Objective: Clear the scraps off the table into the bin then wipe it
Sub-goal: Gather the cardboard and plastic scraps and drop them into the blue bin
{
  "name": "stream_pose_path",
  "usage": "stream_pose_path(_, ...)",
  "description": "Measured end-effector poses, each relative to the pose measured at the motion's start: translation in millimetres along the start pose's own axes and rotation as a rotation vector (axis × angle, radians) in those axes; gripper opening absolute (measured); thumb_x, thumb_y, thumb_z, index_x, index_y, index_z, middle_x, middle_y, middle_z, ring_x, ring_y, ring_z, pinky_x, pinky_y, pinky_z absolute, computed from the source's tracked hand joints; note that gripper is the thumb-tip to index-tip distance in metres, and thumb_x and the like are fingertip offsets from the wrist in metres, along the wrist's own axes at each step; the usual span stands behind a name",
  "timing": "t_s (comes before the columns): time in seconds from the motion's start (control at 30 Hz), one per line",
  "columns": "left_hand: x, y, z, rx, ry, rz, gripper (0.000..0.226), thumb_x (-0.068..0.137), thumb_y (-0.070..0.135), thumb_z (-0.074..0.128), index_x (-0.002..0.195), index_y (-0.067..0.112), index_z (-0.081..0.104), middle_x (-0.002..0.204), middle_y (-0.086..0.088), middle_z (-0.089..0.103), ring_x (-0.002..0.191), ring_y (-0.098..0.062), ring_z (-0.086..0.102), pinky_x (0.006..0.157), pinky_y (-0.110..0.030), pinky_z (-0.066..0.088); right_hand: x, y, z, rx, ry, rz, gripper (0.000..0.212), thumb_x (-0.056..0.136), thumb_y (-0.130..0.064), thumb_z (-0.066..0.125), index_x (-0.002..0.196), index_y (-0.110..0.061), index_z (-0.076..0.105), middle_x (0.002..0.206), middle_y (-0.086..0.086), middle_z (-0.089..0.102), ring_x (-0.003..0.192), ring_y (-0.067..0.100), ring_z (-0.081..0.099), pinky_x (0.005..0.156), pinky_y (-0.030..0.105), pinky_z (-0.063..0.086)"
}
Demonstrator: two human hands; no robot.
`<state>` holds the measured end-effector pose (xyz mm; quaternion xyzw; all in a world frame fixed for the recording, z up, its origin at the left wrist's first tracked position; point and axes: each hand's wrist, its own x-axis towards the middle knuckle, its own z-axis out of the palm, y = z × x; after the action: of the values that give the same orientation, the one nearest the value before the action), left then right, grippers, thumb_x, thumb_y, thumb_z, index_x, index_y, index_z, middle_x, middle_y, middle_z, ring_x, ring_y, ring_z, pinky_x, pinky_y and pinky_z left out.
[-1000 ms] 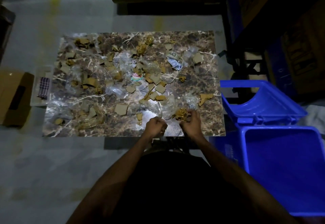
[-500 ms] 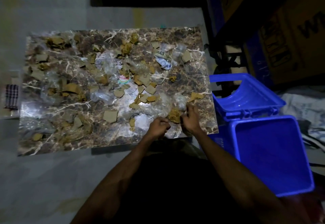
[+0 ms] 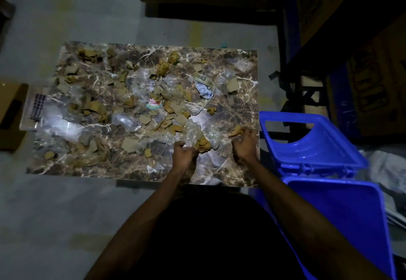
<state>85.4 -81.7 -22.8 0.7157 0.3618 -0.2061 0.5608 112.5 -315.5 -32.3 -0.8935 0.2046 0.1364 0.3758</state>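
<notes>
Head view looks down on a marbled brown surface (image 3: 230, 106) littered with scraps: torn cardboard bits (image 3: 129, 144), clear plastic wrap (image 3: 126, 121), and a crumpled printed wrapper (image 3: 205, 86) toward the far side of the surface. A small red-and-green label (image 3: 154, 105) lies near the middle of the surface among the cardboard.

Left hand (image 3: 183, 155) sits near the front edge of the surface, its fingers curled around a bunch of clear plastic and touching a crumpled brown wad (image 3: 203, 144) (whether the wad itself is gripped or only pressed against the plastic cannot be told in this dim light). Right hand (image 3: 245, 145) is at the right edge of the surface, fingers curled, pinching a brown cardboard scrap (image 3: 235, 130) that sticks out past the fingertips.

Just beside the right edge of the surface stands a blue bin (image 3: 342, 218), open, with its hinged lid (image 3: 307, 145) flipped back toward the far side. Nothing can be made out inside the bin.

Off the left edge of the surface a checked cloth (image 3: 37, 107) lies on a pale tray (image 3: 27, 117), and a cardboard box (image 3: 9, 115) rests on the floor beyond it. Dark boxes fill the space past the far right corner of the surface.
</notes>
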Motion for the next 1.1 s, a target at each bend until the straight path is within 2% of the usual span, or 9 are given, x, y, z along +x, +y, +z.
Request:
stream_pose_path(0.1, -10.6, -10.9, 6.6, -0.011, 0.090, -0.018, 0.038, 0.084, -0.002, 0.072, 0.114, 0.012, 0.052, 0.081, 0.001, 0.058, 0.074, -0.019, 0.061, 0.068, -0.025, 0.050, -7.0, -10.2, 13.6, 0.051, -0.113, -0.117, 0.040, 0.094, -0.008, 0.067, 0.132, -0.010, 0.055, 0.146, 0.015, 0.037, 0.128, 0.032, 0.049, 0.100, 0.030, 0.041)
stream_pose_path(0.2, -2.9, -44.6, 13.2, -0.041, 0.137, -0.099, 0.033, 0.062, 0.028, 0.077, 0.090, 0.011, 0.073, 0.080, -0.009, 0.075, 0.077, -0.034, 0.073, 0.070, -0.042, 0.058, -17.3, -5.5, 19.2, 0.149, -0.250, -0.270, 0.045, 0.088, -0.007, 0.070, 0.132, -0.005, 0.058, 0.127, 0.010, 0.044, 0.122, 0.025, 0.053, 0.103, 0.030, 0.043)
stream_pose_path(0.27, -19.8, -43.7, 18.2, -0.063, 0.030, -0.181, 0.013, 0.069, 0.023, 0.073, 0.066, 0.013, 0.066, 0.064, -0.008, 0.063, 0.052, -0.025, 0.060, 0.053, -0.034, 0.049, -14.0, 3.8, 11.9, 0.211, -0.249, -0.248, 0.046, 0.089, -0.003, 0.068, 0.134, -0.004, 0.057, 0.127, 0.012, 0.047, 0.117, 0.021, 0.053, 0.097, 0.029, 0.044)
stream_pose_path(0.3, -30.7, -37.8, 21.9, -0.084, -0.039, -0.210, 0.018, 0.073, 0.018, 0.070, 0.060, 0.016, 0.058, 0.058, -0.007, 0.052, 0.044, -0.020, 0.048, 0.049, -0.028, 0.040, -9.4, 8.4, 5.9, 0.222, -0.213, -0.220, 0.044, 0.091, -0.002, 0.067, 0.134, -0.006, 0.056, 0.128, 0.014, 0.049, 0.117, 0.023, 0.053, 0.095, 0.028, 0.044)
stream_pose_path(0.5, -30.9, -34.7, 32.9, -0.080, -0.156, -0.243, 0.025, 0.087, 0.006, 0.063, 0.066, 0.015, 0.055, 0.052, -0.001, 0.039, 0.038, -0.014, 0.031, 0.042, -0.018, 0.025, 18.6, 33.1, -17.1, 0.047, -0.004, -0.102, 0.039, 0.092, -0.007, 0.065, 0.130, -0.007, 0.054, 0.137, 0.015, 0.045, 0.125, 0.033, 0.049, 0.103, 0.038, 0.043)
stream_pose_path(0.63, -7.2, -25.8, 32.4, -0.051, -0.160, -0.188, 0.009, 0.084, 0.013, 0.068, 0.081, 0.017, 0.061, 0.064, -0.007, 0.055, 0.046, -0.016, 0.045, 0.047, -0.024, 0.034, 19.5, 5.3, 10.3, 0.000, -0.095, -0.148, 0.043, 0.092, -0.010, 0.068, 0.132, -0.010, 0.051, 0.137, 0.013, 0.043, 0.122, 0.034, 0.051, 0.100, 0.038, 0.047)
stream_pose_path(0.8, 7.3, 5.7, 36.1, -0.036, -0.148, -0.099, 0.011, 0.092, 0.000, 0.067, 0.086, 0.008, 0.063, 0.070, -0.015, 0.064, 0.051, -0.022, 0.056, 0.044, -0.023, 0.042, 12.2, -15.1, 25.1, 0.114, -0.313, -0.237, 0.038, 0.094, -0.002, 0.064, 0.132, -0.003, 0.060, 0.130, 0.019, 0.048, 0.113, 0.028, 0.055, 0.080, 0.014, 0.036)
stream_pose_path(0.93, 24.4, 21.5, 26.8, -0.119, -0.131, -0.073, 0.014, 0.094, -0.005, 0.063, 0.104, 0.002, 0.055, 0.061, -0.008, 0.057, 0.043, -0.014, 0.049, 0.040, -0.022, 0.034, 27.3, 2.0, 0.2, 0.305, -0.112, -0.008, 0.031, 0.093, -0.005, 0.069, 0.123, -0.007, 0.065, 0.123, 0.010, 0.060, 0.112, 0.028, 0.062, 0.084, 0.024, 0.044)
stream_pose_path(1.1, 45.7, 29.5, 12.4, -0.231, -0.069, -0.127, 0.027, 0.093, -0.005, 0.062, 0.108, 0.013, 0.049, 0.064, -0.006, 0.048, 0.039, -0.010, 0.045, 0.037, -0.020, 0.031, 44.3, 12.1, -11.6, 0.123, 0.043, -0.006, 0.031, 0.091, -0.002, 0.061, 0.122, -0.006, 0.059, 0.124, 0.014, 0.054, 0.109, 0.030, 0.059, 0.085, 0.030, 0.042)
